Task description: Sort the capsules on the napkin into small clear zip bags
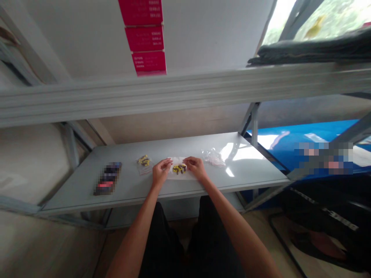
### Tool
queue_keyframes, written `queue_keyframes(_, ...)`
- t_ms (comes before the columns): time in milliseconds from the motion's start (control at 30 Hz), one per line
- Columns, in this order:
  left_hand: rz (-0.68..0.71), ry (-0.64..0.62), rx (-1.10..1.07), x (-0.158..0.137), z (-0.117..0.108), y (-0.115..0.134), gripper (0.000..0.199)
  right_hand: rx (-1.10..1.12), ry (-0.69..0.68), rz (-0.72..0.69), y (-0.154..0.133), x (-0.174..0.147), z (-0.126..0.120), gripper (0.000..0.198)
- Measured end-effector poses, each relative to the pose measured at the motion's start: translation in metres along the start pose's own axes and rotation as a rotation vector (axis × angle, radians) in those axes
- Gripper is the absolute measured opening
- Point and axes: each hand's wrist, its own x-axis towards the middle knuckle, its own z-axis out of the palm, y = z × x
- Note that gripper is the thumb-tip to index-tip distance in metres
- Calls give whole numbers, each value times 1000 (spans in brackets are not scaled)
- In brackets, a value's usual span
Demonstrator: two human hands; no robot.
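Observation:
A white sheet [181,177] lies near the front edge of the grey shelf, with a small heap of yellow-and-black pieces [179,168] on it, capsule-like in shape. At the sheet's left side is my left hand [161,172], thumb and fingers drawn together at its edge. From the right, my right hand [195,167] reaches over the sheet, fingertips bent in beside the heap. Whatever is between the fingertips of either hand is too small to make out. Left of my hands, a clear plastic bag [144,165] contains more such pieces.
Crumpled clear plastic [213,157] rests to the right on the grey shelf [179,146]. A blurred dark object [108,178] lies at the left. Above, a thick shelf beam [174,90] crosses, with red boxes [149,61] on it. A black bag-like object [327,220] is at lower right.

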Motion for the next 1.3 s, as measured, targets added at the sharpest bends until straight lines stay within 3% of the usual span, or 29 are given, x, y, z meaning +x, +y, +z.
queue_keyframes(133,18,89,114,0,-1,-4,25,-5,167,-15,-7,-3,3,29)
queue_keyframes(267,10,99,160,0,-1,-9,24,-77,431,-55,-15,-7,-2,33)
queue_keyframes(400,6,100,144,1,0,-10,23,-166,700,-68,-18,-9,-30,29)
queue_keyframes(500,-3,95,145,2,1,-9,22,-254,758,-28,-16,-11,-60,30)
queue_keyframes(667,3,138,175,2,1,-7,21,-302,728,79,-12,-16,-99,43)
queue_keyframes(767,-1,180,169,2,0,-7,22,-534,750,74,-15,-18,-108,37)
queue_keyframes(867,4,249,153,2,-1,-6,20,-821,786,-43,-23,-17,-103,30)
queue_keyframes(933,3,287,152,2,-2,-6,19,-962,678,-191,-28,-13,-94,30)
queue_keyframes(1033,1,299,151,1,-3,-7,17,-1137,396,-338,-28,-4,-80,29)
queue_keyframes(1133,13,316,165,0,-5,-6,16,-1268,262,-226,-18,3,-78,26)
queue_keyframes(1233,37,331,191,-2,-6,-4,15,-1338,288,-44,-7,3,-88,21)
queue_keyframes(1300,59,336,219,-3,-5,-2,16,-1346,337,-28,-3,1,-95,20)
